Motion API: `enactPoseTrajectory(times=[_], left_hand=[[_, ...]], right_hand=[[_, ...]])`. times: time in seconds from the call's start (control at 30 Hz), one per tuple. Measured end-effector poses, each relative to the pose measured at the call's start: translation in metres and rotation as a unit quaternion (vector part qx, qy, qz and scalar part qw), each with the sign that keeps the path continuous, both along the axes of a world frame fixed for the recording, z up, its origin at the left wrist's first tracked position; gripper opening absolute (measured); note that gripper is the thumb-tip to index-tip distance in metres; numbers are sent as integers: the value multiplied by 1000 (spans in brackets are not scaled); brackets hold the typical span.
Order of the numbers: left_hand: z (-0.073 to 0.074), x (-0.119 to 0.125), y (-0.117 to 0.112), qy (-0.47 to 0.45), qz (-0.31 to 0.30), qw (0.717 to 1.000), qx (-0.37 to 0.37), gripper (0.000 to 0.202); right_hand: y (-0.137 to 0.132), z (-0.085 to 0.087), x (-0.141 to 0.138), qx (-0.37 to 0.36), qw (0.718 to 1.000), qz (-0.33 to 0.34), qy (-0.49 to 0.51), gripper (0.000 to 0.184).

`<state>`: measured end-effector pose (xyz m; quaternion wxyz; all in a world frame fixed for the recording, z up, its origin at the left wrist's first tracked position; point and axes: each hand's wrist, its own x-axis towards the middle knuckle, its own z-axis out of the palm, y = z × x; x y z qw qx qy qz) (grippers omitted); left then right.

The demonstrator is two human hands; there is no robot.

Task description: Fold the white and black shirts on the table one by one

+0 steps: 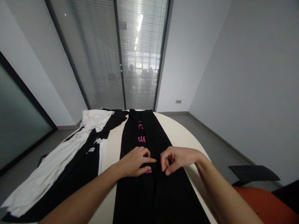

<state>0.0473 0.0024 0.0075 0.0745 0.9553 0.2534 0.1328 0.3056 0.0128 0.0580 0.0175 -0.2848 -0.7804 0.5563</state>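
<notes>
Black trousers (144, 130) with pink lettering down one leg lie flat and lengthwise on a round white table (182, 137). My left hand (135, 161) rests on the trousers near the middle, its fingers bent and pinching the cloth by the pink letters. My right hand (174, 160) sits just to the right of it, fingers curled under and gripping the same black fabric. The two hands are a few centimetres apart.
A pile of black and white clothes (70, 158) lies along the table's left side. An orange chair (268, 205) with a black armrest (253, 172) stands at the lower right. Glass doors with blinds (121, 56) face me; grey floor surrounds the table.
</notes>
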Motion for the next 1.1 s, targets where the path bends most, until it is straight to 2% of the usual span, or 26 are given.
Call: enactPoseTrajectory(times=[0.1,0.2,0.27,0.37,0.43,0.47,0.53,0.6,0.7,0.83,0.97,1.1], left_hand=[[-1,4,-2,11,-30,999,19,33],[-3,8,-6,19,-64,997,32,31],[-3,8,-8,15,-62,997,33,32],[-3,3,-4,-13,-5,999,29,34],[-5,-5,5,-50,96,993,40,33],[-7,-11,12,-71,166,982,48,34],[-15,-24,29,-95,313,943,63,37],[-25,-39,47,-92,409,907,40,40],[-40,-56,73,-89,419,903,-29,39],[-49,-61,100,-112,413,903,-43,36],[-47,-58,123,-106,409,906,-32,36],[-39,-64,145,-95,418,903,-14,38]], right_hand=[[18,-12,20,105,983,-149,-5,35],[35,-34,28,265,913,-295,-92,37],[43,-47,28,321,870,-342,-152,39],[51,-59,25,371,841,-355,-170,42],[55,-63,24,396,831,-352,-169,42],[56,-65,25,404,827,-352,-172,41],[60,-68,26,408,824,-351,-175,38],[64,-71,27,401,829,-353,-168,34],[68,-75,28,390,840,-345,-155,30],[71,-79,29,391,843,-341,-142,30],[73,-85,26,396,835,-356,-139,33],[77,-92,16,419,824,-362,-120,43]])
